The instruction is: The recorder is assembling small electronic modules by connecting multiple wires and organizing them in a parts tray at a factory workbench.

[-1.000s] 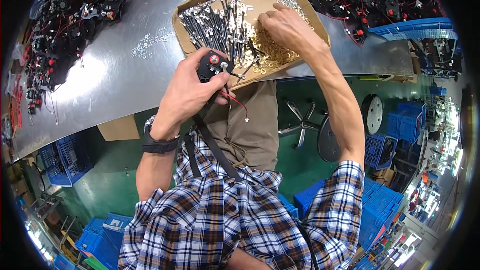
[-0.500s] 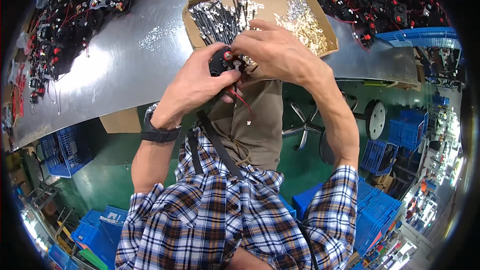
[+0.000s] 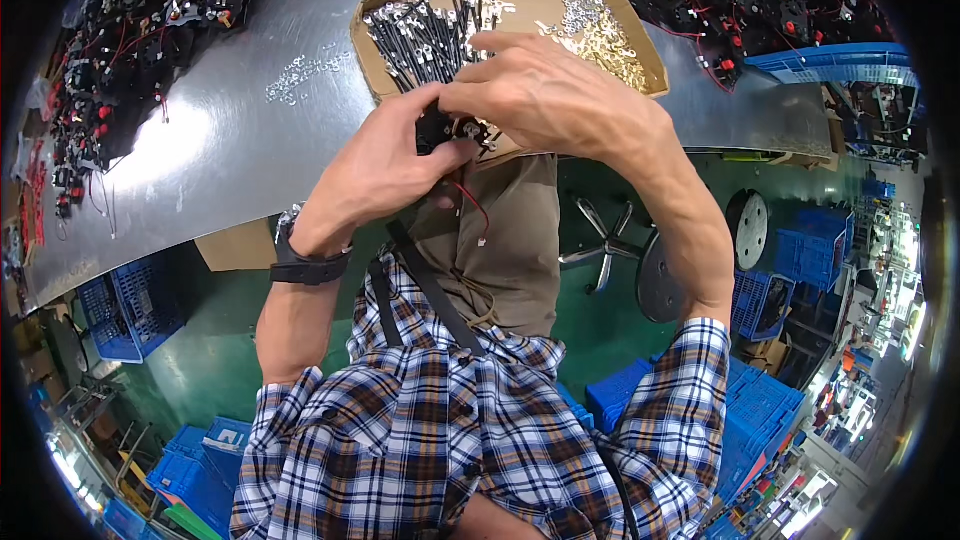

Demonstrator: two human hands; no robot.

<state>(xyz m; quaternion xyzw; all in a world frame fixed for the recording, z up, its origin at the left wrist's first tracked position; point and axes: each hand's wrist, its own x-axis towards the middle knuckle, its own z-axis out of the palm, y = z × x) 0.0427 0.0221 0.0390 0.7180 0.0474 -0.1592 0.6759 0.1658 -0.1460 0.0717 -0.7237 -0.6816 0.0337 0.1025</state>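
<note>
My left hand [image 3: 375, 175] is closed round a small black plastic assembly [image 3: 433, 128], held near the table's front edge. A thin red-and-black wire [image 3: 473, 203] with a white plug hangs from it. Over the part's top, the fingertips of my right hand [image 3: 565, 95] are bent together and touch it. Whatever they pinch there is hidden. Just beyond both hands is a shallow cardboard tray [image 3: 535, 2]. It holds black cable leads [image 3: 425, 48] with metal ends, silver nuts [image 3: 582, 15] and brass-coloured pieces [image 3: 622, 57].
Loose silver nuts [image 3: 300, 78] lie on the metal table [image 3: 235, 175] left of the tray. Piles of similar black assemblies with red parts stand at far left [image 3: 130, 60] and far right. A blue bin [image 3: 840, 65] is at the right. Below are a wheeled stool base [image 3: 605, 245] and blue crates.
My right hand has come down and left onto the assembly, covering the red-ringed fitting that showed before. My left hand and the part have shifted slightly left.
</note>
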